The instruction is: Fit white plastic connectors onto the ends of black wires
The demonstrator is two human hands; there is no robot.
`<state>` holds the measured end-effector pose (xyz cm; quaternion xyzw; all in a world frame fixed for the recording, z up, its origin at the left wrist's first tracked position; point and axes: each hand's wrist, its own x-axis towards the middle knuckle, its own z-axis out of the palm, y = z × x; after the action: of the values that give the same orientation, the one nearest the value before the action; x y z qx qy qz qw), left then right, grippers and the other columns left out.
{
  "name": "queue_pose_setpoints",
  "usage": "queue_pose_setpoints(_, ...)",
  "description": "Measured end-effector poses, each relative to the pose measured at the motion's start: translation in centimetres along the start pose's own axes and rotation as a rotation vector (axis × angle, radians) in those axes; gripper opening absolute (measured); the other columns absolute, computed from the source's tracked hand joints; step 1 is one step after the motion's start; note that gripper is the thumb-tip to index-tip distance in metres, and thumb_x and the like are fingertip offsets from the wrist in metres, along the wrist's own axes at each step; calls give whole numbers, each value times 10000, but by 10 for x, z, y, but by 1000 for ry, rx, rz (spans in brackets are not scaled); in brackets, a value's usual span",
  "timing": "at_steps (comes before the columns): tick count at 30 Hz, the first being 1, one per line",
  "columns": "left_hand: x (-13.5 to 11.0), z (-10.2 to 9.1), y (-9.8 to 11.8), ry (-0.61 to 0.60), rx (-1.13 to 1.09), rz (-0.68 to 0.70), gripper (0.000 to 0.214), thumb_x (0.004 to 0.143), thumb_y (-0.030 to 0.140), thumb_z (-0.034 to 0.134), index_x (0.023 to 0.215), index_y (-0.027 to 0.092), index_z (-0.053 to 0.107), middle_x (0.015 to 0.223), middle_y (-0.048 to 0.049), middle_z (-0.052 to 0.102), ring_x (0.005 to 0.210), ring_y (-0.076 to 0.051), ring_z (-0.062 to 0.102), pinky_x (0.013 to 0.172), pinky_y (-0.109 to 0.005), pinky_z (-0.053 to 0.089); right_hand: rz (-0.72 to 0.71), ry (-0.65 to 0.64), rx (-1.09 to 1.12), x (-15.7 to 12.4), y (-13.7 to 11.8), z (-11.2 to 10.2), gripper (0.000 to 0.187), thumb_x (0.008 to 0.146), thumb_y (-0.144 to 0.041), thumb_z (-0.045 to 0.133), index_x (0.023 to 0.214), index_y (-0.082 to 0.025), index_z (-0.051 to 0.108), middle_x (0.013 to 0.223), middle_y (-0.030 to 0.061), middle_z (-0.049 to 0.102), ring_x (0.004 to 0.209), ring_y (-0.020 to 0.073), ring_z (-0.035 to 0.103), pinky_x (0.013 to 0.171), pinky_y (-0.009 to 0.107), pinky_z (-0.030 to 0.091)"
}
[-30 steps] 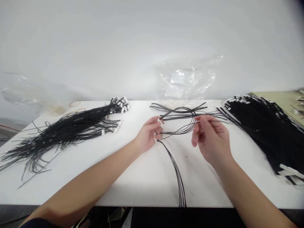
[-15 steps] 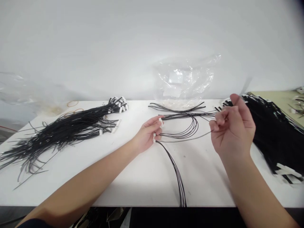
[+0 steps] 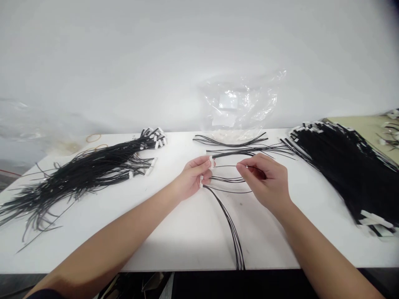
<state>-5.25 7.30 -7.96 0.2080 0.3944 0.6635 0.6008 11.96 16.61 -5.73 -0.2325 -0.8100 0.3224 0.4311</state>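
In the middle of the head view my left hand is closed on two small white connectors: an upper connector between thumb and fingers, and a lower connector lower in the fingers. Thin black wires run from them to the right, some looping between the two. A bunch of black wires hangs from the lower connector over the table's front edge. My right hand pinches one thin black wire, its tip close to the upper connector. Whether the tip touches it, I cannot tell.
Loose black wires lie behind my hands, before a clear plastic bag. A heap of wired connectors lies left; a thick stack of black wires with white connectors lies right. Rubber bands and another plastic bag are back left.
My right hand has come left and down with the wire, from out on the right to just beside the upper connector. My left hand has stayed nearly in place, still holding both connectors.
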Motion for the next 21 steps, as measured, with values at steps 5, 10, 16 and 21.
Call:
queue_pose_setpoints(5, 0, 0, 1, -7, -3, -6, 149, 710, 218, 692, 797, 127, 614, 792, -5, 524, 485, -17, 376, 420, -167, 311, 22, 26, -11, -1, 0, -1, 114, 766, -267, 604, 699, -181, 634, 589, -17, 464, 503, 57, 356, 461, 219, 305)
queue_pose_setpoints(10, 0, 0, 1, -12, -6, -8, 151, 706, 206, 693, 812, 131, 617, 815, -3, 537, 477, -13, 382, 414, -172, 313, 4, 28, -2, -2, 0, 1, 99, 770, -253, 603, 706, -184, 635, 589, -21, 459, 507, 54, 355, 469, 220, 305)
queue_pose_setpoints(16, 0, -1, 1, -13, -6, -5, 143, 713, 199, 684, 823, 131, 622, 804, -1, 537, 469, -14, 382, 416, -177, 308, -2, 34, 0, -3, 0, 2, 86, 767, -233, 609, 705, -180, 636, 594, -20, 468, 512, 53, 367, 468, 217, 307)
queue_pose_setpoints(21, 0, -1, 1, -30, 3, -6, 140, 717, 210, 683, 808, 128, 614, 768, -1, 533, 462, -16, 376, 419, -179, 313, -19, 35, -30, -3, 0, 3, 79, 767, -224, 605, 710, -181, 638, 594, -21, 474, 509, 52, 369, 463, 212, 312)
